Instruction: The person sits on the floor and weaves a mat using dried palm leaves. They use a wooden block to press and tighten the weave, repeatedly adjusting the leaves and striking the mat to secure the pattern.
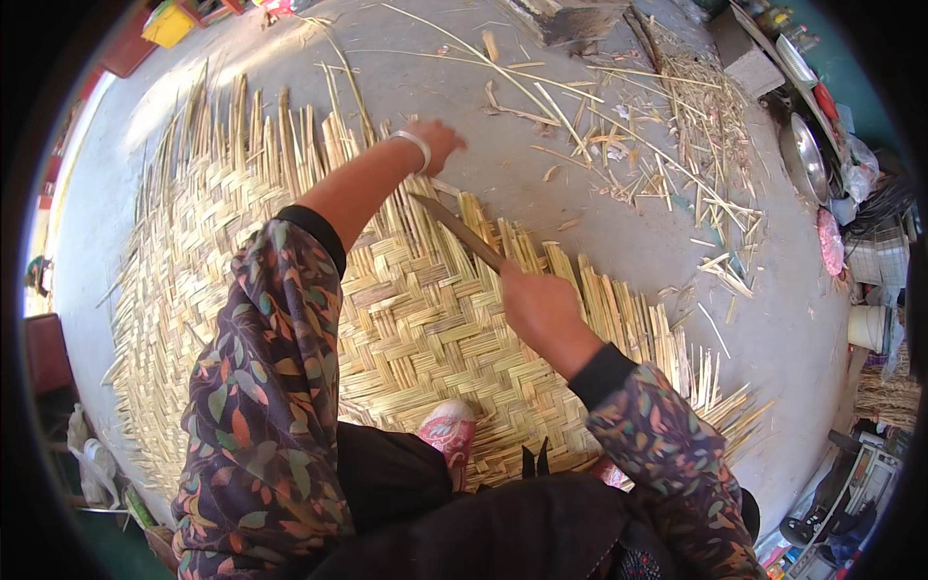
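Woven mat and hand positions, seen from above. The mat [416, 333] lies flat on the grey floor [797, 300], spreading from beneath the person to the left and far side; its pale strips cross in a zigzag weave. Along the far and right edges, loose strip ends [619, 300] project as an uneven fringe. The right hand [543, 307] is closed around the near end of a narrow, flat tool [459, 232], which points to the far left, its tip over the fringe near the middle of the far edge. The left hand [437, 145], a white bracelet [416, 145] at its wrist, reaches over the far edge; its fingers are blurred, and whether they grip anything cannot be told. Both sleeves [275, 387] are dark with a leaf pattern and end in black cuffs. One pink-and-white shoe [449, 435] rests on the mat at the near side; a second is partly hidden to its right. Beyond the mat, at far right, cut stalks and scraps [696, 111] litter the floor. Along the right margin stand a metal basin [804, 157] and, nearer, a pale bucket [869, 329]. A yellow container [167, 25] appears at far left.
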Action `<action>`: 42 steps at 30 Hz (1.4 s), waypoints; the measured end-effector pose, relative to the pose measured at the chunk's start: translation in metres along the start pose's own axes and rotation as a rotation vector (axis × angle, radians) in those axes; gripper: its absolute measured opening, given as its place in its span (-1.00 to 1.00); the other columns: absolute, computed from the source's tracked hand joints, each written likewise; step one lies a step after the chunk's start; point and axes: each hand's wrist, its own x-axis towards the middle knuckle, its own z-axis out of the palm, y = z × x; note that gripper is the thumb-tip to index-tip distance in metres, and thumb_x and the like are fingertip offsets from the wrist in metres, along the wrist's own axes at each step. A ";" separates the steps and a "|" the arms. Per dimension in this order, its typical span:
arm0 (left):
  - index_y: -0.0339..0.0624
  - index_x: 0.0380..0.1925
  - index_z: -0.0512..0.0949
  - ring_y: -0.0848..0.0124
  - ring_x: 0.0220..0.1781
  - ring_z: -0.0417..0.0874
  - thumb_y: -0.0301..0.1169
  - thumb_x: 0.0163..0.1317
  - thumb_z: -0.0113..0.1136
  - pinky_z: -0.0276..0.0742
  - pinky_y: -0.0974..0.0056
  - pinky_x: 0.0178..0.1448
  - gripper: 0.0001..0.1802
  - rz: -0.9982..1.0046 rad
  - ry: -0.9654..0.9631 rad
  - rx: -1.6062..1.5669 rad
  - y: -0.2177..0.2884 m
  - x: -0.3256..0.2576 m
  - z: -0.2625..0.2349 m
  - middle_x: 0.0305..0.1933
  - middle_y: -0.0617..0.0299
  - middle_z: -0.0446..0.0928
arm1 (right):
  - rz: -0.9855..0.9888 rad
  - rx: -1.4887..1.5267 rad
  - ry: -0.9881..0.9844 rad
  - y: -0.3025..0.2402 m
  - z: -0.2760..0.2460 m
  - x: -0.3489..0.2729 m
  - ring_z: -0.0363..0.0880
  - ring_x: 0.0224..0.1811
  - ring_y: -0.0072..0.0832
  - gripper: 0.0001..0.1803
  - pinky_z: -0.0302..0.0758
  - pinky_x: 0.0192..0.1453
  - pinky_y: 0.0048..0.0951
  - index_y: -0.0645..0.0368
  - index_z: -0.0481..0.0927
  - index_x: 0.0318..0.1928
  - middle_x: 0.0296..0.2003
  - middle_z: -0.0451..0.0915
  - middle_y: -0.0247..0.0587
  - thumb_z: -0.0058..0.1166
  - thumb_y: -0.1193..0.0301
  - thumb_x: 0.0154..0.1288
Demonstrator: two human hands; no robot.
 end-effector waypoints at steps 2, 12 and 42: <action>0.07 0.12 0.50 0.19 0.27 0.44 -0.40 0.10 0.21 0.39 0.08 0.25 -0.50 0.070 -0.087 0.210 0.007 0.000 0.025 0.08 0.18 0.55 | -0.057 -0.058 0.018 0.014 -0.009 -0.026 0.65 -0.51 -0.09 -0.92 0.54 -0.47 -0.08 0.20 0.42 -0.31 -0.57 0.61 -0.05 -0.04 0.48 0.18; 0.06 -0.13 0.62 0.31 0.14 0.50 -0.21 0.06 0.30 0.38 0.12 0.14 -0.67 0.142 -0.083 0.444 0.018 0.001 0.042 -0.08 0.34 0.61 | -0.075 -0.063 -0.185 0.040 0.003 -0.096 0.62 -0.57 -0.12 -0.91 0.50 -0.54 -0.09 0.15 0.38 -0.26 -0.59 0.60 -0.11 -0.12 0.45 0.23; -0.16 0.43 -0.03 0.07 0.54 -0.03 -0.03 0.16 0.27 0.05 0.13 0.52 -0.02 -0.623 0.465 -0.196 -0.087 -0.131 0.071 0.49 -0.10 0.00 | -0.029 0.067 -0.231 0.050 0.047 -0.085 0.65 -0.46 -0.09 -0.87 0.52 -0.42 -0.04 0.19 0.40 -0.20 -0.53 0.62 -0.06 -0.16 0.46 0.27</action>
